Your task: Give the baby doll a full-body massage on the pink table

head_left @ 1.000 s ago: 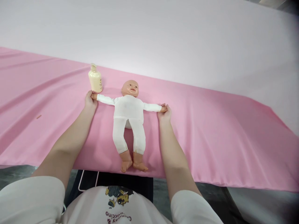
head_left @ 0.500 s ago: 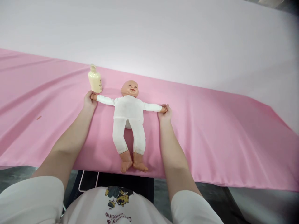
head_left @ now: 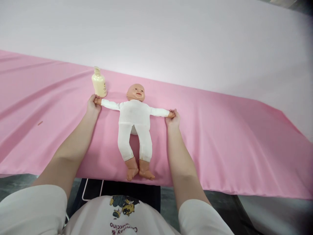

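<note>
A baby doll (head_left: 134, 114) in a white top and white trousers lies face up on a pink cloth (head_left: 220, 137), its head away from me and its bare feet near the table's front edge. Both of the doll's arms are stretched straight out sideways. My left hand (head_left: 92, 105) is closed around the doll's hand on the left side. On the right side, my right hand (head_left: 173, 119) grips the other doll hand, fingers curled about it. Just beyond my left hand stands a pale yellow pump bottle (head_left: 99, 85), close to my fingertips.
Behind the pink cloth stretches a white surface (head_left: 156, 39). A small brown strip (head_left: 40, 123) lies on the cloth at the left. Below the front edge, a phone-like dark object with a pale rim (head_left: 93, 190) rests by my lap.
</note>
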`<state>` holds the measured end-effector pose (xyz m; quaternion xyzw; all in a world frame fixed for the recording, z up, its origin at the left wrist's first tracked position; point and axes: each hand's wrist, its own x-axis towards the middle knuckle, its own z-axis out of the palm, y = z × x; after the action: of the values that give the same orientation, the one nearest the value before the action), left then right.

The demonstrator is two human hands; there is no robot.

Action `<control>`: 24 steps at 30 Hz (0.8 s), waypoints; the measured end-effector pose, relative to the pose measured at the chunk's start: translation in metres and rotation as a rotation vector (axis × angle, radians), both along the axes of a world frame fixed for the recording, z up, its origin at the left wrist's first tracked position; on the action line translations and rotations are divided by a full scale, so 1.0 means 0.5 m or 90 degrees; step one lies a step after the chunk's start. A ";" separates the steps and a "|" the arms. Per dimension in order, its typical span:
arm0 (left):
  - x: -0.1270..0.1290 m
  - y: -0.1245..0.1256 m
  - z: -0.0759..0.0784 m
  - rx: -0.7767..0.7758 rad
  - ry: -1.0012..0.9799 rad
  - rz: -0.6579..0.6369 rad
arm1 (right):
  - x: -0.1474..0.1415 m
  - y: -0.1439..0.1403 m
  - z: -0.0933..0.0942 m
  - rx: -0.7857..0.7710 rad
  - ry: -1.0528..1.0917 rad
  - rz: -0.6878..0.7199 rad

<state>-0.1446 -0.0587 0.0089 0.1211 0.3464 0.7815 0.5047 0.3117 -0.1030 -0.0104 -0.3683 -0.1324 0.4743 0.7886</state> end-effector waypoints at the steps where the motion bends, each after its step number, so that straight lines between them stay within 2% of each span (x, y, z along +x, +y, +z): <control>1: 0.007 -0.003 0.000 0.003 0.012 -0.007 | -0.007 0.002 -0.003 -0.002 0.007 0.000; 3: 0.037 -0.014 0.000 0.022 0.040 -0.054 | -0.030 0.006 -0.009 -0.004 0.020 0.022; 6: 0.085 -0.032 -0.001 0.041 0.053 -0.179 | -0.052 0.011 -0.014 -0.019 0.003 0.064; 8: 0.092 -0.034 -0.001 0.043 0.054 -0.205 | -0.041 0.013 -0.013 -0.046 -0.012 0.038; 12: 0.048 -0.018 0.000 0.020 0.040 -0.092 | 0.001 0.012 -0.011 -0.064 -0.014 -0.032; 15: 0.022 -0.008 -0.002 0.016 0.047 -0.011 | 0.003 0.009 -0.015 -0.050 -0.053 -0.083; 19: 0.030 -0.008 -0.011 0.031 0.124 0.037 | -0.020 -0.003 -0.025 -0.036 -0.156 -0.163; 24: 0.044 -0.020 -0.014 0.045 0.238 0.100 | -0.020 -0.030 -0.036 -0.055 -0.297 -0.205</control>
<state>-0.1226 -0.0688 0.0019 0.2544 0.4148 0.7942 0.3641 0.3017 -0.1180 -0.0286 -0.5170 -0.2302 0.2507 0.7854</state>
